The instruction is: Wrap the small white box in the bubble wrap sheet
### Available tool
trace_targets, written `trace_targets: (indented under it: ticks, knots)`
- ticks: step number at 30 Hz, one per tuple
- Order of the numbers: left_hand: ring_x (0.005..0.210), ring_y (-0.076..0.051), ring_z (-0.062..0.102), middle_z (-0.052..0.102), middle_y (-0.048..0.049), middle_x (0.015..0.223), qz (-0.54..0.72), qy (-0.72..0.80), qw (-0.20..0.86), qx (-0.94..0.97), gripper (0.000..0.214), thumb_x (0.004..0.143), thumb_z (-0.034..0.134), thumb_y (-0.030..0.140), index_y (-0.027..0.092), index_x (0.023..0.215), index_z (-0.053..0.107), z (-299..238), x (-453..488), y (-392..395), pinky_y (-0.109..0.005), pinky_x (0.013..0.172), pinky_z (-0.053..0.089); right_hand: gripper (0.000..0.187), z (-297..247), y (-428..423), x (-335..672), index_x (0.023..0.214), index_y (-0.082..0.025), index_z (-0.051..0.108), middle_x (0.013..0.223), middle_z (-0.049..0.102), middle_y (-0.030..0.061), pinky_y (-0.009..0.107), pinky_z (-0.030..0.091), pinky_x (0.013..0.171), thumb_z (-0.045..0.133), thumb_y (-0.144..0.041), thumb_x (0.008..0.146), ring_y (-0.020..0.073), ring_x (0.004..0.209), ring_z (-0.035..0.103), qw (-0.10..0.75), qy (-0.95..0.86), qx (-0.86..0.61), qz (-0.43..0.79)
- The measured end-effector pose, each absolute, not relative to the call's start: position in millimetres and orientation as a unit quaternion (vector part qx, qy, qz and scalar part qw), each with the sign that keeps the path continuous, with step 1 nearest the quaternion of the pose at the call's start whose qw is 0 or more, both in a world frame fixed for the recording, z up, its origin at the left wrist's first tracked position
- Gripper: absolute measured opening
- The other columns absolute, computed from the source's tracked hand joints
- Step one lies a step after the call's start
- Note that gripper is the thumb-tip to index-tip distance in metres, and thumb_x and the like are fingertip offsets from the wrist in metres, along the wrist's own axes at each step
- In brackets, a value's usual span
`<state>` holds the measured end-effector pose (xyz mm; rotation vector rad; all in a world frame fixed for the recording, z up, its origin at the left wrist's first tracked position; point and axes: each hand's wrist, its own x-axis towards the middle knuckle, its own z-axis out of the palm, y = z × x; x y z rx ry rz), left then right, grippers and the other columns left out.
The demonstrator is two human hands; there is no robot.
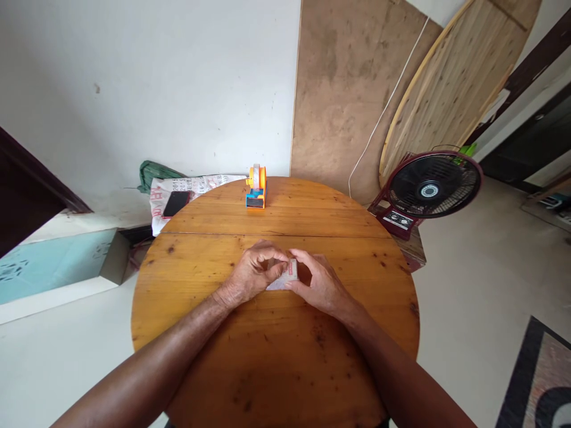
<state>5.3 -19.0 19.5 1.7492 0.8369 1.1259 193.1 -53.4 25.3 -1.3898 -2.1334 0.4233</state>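
A small whitish box (pixel 292 270) with red print on its end lies low over the middle of the table, between my two hands. My right hand (pixel 325 284) grips its right end, with the thumb at the near corner and the forefinger at the far one. At the box's upper left, my left hand (pixel 254 272) pinches thumb and forefinger together. Those fingertips cover part of the box, and whatever is between them is too small to make out.
On the round wooden table (pixel 214 351), an orange and blue tape dispenser (pixel 256 189) stands at the far edge. Beyond the left rim, a dark phone-like slab (pixel 176 204) rests on a printed white sack (pixel 158 205). A fan (pixel 428 187) stands off the right rim.
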Motion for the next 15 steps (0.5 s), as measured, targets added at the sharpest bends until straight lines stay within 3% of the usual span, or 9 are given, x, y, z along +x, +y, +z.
trace_targets:
  ticks: [4, 15]
  knots:
    - [0.09, -0.023, 0.059, 0.069, -0.0086, 0.091, 0.449, 0.326, 0.424, 0.716, 0.009, 0.072, 0.076, 0.029, 0.024, 0.079, 0.077, 22.9, 4.6, -20.1, -0.036, 0.092, 0.042, 0.051, 27.0, -53.4, 192.8, 0.123, -0.021, 0.054, 0.106, 0.069, 0.0051, 0.037, 0.045, 0.087, 0.066, -0.024, 0.074, 0.0223, 0.095, 0.061, 0.278, -0.798, -0.51, 0.162]
    - [0.091, -0.022, 0.061, 0.069, -0.0095, 0.098, 0.413, 0.304, 0.295, 0.807, 0.011, 0.083, 0.064, 0.024, 0.024, 0.086, 0.075, 22.4, 2.7, -20.7, -0.034, 0.086, 0.043, 0.051, 23.0, -52.1, 194.8, 0.125, -0.02, 0.052, 0.107, 0.069, 0.0057, 0.036, 0.045, 0.087, 0.067, -0.028, 0.077, 0.0212, 0.095, 0.062, 0.284, -0.806, -0.494, 0.162]
